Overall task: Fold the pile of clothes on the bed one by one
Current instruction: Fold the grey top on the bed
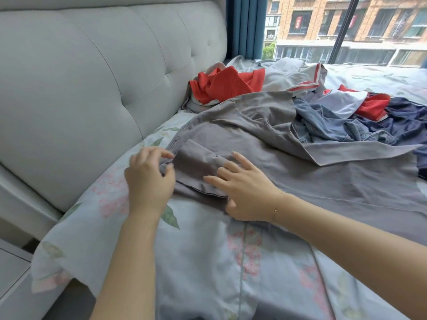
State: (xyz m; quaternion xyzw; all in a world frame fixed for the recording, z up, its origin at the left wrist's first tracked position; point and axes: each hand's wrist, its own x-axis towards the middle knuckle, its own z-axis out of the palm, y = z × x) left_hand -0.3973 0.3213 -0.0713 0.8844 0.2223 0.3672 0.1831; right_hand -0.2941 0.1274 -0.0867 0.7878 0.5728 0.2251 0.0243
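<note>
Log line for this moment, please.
step: folding grey garment | left hand: pinches its edge | right hand: flat, pressing folded sleeve | unfolded pile: waiting behind

Place: I'm looking into a home bedroom.
Evidence: tufted headboard (97,72), floral bedsheet (208,262), blue curtain (247,26), window (346,28) facing apartment blocks.

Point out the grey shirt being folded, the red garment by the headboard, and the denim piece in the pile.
grey shirt (265,144): head view, on the spread body panel.
red garment (221,85): head view, on its crumpled middle.
denim piece (323,121): head view, on the rumpled blue folds.
</note>
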